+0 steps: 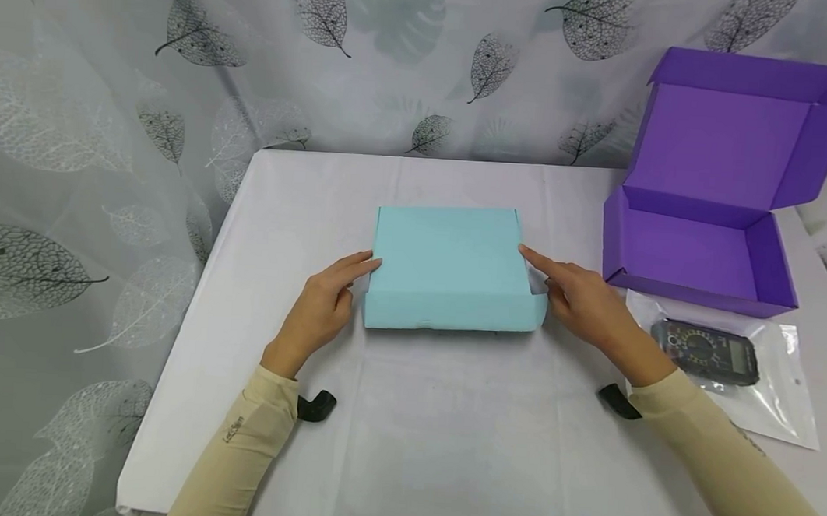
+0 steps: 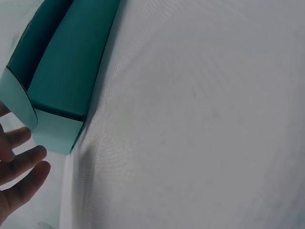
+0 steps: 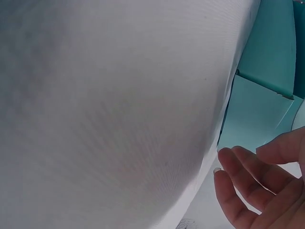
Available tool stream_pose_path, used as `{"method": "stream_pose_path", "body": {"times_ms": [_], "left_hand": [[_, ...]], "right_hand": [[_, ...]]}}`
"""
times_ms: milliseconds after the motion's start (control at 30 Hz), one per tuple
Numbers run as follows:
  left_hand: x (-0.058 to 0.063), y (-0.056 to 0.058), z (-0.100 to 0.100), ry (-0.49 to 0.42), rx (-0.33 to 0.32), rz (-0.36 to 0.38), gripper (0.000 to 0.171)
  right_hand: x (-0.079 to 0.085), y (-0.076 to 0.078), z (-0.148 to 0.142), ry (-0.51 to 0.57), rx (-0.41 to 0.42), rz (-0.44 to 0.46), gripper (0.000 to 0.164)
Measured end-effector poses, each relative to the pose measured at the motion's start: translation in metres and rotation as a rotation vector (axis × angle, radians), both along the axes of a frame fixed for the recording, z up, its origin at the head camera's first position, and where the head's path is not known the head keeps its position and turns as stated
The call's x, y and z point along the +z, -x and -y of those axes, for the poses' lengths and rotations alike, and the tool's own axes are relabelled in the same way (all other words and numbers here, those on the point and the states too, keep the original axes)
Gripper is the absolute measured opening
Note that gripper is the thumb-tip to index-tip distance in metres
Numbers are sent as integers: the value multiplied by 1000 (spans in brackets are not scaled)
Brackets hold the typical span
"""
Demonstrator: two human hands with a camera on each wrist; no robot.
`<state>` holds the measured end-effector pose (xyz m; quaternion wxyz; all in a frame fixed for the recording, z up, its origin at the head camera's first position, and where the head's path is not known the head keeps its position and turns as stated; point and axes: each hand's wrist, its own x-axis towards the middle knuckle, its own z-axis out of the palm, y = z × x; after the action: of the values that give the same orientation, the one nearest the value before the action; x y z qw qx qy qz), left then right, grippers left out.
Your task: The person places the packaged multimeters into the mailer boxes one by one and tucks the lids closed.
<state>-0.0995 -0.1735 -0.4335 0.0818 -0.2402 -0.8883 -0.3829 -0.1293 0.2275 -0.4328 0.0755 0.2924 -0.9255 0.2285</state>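
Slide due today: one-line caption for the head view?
Left hand and right hand flank a light-blue box, open purple box and multimeter at right.

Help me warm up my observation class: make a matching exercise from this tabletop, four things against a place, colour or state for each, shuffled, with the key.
Things:
1. teal box
2. purple box
3. meter
4. sleeves

Descriptions:
A. beige
B. lid standing open
C. between the left hand and the right hand
D. black, with a round dial

Right pairs: 1-C, 2-B, 3-D, 4-A
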Motion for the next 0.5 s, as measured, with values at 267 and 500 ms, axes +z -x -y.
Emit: {"method": "stream_pose_path", "body": {"times_ms": [267,500], "left_hand": [[-1,-1,-1,37,11,-5,58],[0,-1,-3,43,11,-23,47]], "right_hand": [[0,-1,1,-19,-20,12,66],[1,-2,2,-46,-35,28,68]]}}
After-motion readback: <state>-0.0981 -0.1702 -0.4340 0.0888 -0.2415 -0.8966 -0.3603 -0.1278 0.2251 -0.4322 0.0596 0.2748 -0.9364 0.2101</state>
